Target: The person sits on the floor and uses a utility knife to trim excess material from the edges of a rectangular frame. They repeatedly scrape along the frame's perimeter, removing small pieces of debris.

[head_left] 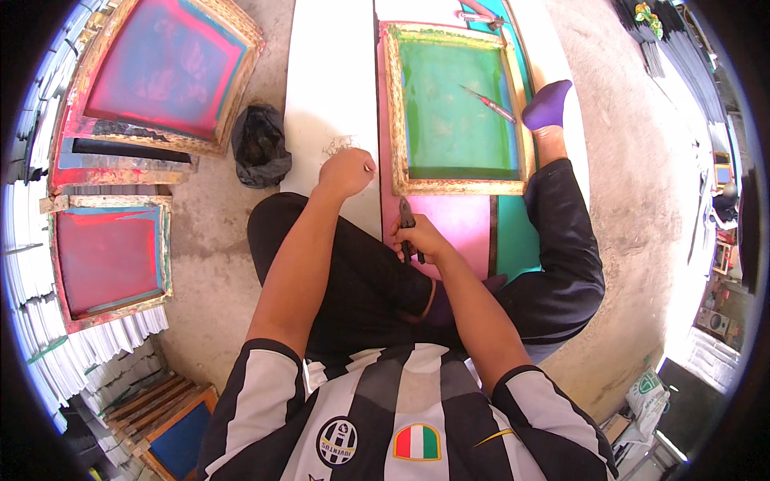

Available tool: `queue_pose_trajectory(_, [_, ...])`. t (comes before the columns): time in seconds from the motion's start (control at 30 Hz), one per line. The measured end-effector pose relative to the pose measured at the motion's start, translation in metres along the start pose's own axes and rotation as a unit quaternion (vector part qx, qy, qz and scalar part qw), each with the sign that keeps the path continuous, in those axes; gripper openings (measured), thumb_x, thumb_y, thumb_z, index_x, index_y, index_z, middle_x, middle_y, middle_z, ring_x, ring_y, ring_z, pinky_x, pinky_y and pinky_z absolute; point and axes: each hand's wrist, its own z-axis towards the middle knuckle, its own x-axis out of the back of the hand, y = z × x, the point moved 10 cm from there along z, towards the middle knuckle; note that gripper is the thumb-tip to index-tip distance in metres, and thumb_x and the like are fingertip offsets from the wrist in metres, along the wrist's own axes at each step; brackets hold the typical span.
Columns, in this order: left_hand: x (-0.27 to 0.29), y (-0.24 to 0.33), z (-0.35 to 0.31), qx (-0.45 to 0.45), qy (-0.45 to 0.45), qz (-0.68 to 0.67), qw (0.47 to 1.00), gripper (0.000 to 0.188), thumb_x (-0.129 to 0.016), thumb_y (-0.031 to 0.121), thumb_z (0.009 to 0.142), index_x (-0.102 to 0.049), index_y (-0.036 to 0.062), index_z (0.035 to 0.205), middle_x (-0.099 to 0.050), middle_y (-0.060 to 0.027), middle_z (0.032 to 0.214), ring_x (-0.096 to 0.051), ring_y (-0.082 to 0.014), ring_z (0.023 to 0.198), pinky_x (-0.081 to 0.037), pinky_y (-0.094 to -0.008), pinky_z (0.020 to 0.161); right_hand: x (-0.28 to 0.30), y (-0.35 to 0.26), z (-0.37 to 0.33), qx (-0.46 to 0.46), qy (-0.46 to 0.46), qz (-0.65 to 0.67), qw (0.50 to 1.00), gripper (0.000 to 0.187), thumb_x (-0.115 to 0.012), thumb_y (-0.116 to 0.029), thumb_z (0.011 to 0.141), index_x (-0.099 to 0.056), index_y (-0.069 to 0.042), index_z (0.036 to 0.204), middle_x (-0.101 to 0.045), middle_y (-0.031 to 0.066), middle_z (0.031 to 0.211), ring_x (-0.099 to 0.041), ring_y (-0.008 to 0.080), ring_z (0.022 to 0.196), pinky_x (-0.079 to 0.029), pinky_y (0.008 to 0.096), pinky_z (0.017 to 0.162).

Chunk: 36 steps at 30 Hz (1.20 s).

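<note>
My right hand (420,239) grips dark-handled pliers (407,215), their jaws pointing up at the near edge of a wooden screen-printing frame (461,187). Green mesh (449,96) is stretched across this frame, which lies flat before me. On the mesh rests a thin pointed tool with a red handle (499,108). My left hand (348,173) is closed over the white surface, left of the frame; what its fingers hold, if anything, is hidden. Just beyond it lies a small scatter of thin metal bits (338,145), perhaps staples.
My foot in a purple sock (548,104) sits beside the frame's right side. A black plastic bag (261,144) is on the floor at left, near two pink-stained screen frames (233,132). At the far end lies a red-and-grey tool (480,18).
</note>
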Motion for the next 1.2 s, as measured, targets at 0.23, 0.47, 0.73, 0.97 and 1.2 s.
queue_pose_trajectory(0.23, [-0.022, 0.041, -0.021, -0.115, -0.113, -0.060, 0.985, 0.021, -0.080, 0.020, 0.077, -0.081, 0.0080, 0.094, -0.076, -0.0143, 0.086, -0.074, -0.0295, 0.082, -0.056, -0.0399, 0.076, -0.017, -0.020, -0.013, 0.007, 0.025, -0.066, 0.997, 0.013, -0.065, -0.005, 0.085, -0.061, 0.000, 0.095, -0.061, 0.0112, 0.072, -0.063, 0.0219, 0.061, -0.053, 0.0364, 0.056])
queue_pose_trajectory(0.47, [-0.012, 0.036, -0.022, -0.116, -0.067, 0.019, 0.991, 0.019, -0.079, 0.025, 0.077, -0.081, 0.0092, 0.087, -0.075, -0.0133, 0.084, -0.072, -0.0327, 0.081, -0.056, -0.0416, 0.075, -0.028, -0.021, -0.015, -0.047, -0.015, -0.028, 0.998, 0.041, -0.054, -0.033, 0.106, -0.058, 0.001, 0.128, -0.071, 0.0210, 0.095, -0.072, 0.0282, 0.077, -0.057, 0.0383, 0.063])
queue_pose_trajectory(0.73, [0.003, 0.002, -0.015, -0.017, -0.021, 0.005, 1.000, 0.014, -0.080, 0.022, 0.077, -0.081, 0.0100, 0.085, -0.075, -0.0131, 0.080, -0.073, -0.0307, 0.077, -0.056, -0.0425, 0.073, -0.019, -0.020, -0.018, -0.062, -0.041, 0.109, 0.991, 0.059, -0.033, -0.047, 0.111, -0.047, -0.001, 0.146, -0.071, 0.0268, 0.110, -0.074, 0.0366, 0.096, -0.060, 0.0460, 0.079])
queue_pose_trajectory(0.97, [-0.001, 0.003, -0.012, -0.002, -0.034, 0.026, 0.999, 0.019, -0.081, 0.025, 0.077, -0.081, 0.0083, 0.086, -0.075, -0.0148, 0.082, -0.074, -0.0310, 0.081, -0.057, -0.0436, 0.075, -0.013, -0.013, -0.006, -0.070, -0.057, 0.133, 0.987, 0.062, -0.031, -0.050, 0.111, -0.046, -0.003, 0.149, -0.070, 0.0281, 0.114, -0.073, 0.0384, 0.103, -0.061, 0.0490, 0.083])
queue_pose_trajectory(1.2, [0.026, -0.032, -0.013, 0.171, 0.030, 0.123, 0.977, 0.033, -0.081, 0.040, 0.080, -0.081, 0.0106, 0.095, -0.078, -0.0145, 0.098, -0.074, -0.0351, 0.095, -0.058, -0.0468, 0.080, -0.006, -0.006, 0.000, -0.078, -0.019, 0.171, 0.982, 0.049, -0.045, -0.046, 0.108, -0.060, -0.003, 0.125, -0.068, 0.0193, 0.091, -0.070, 0.0320, 0.077, -0.059, 0.0452, 0.069])
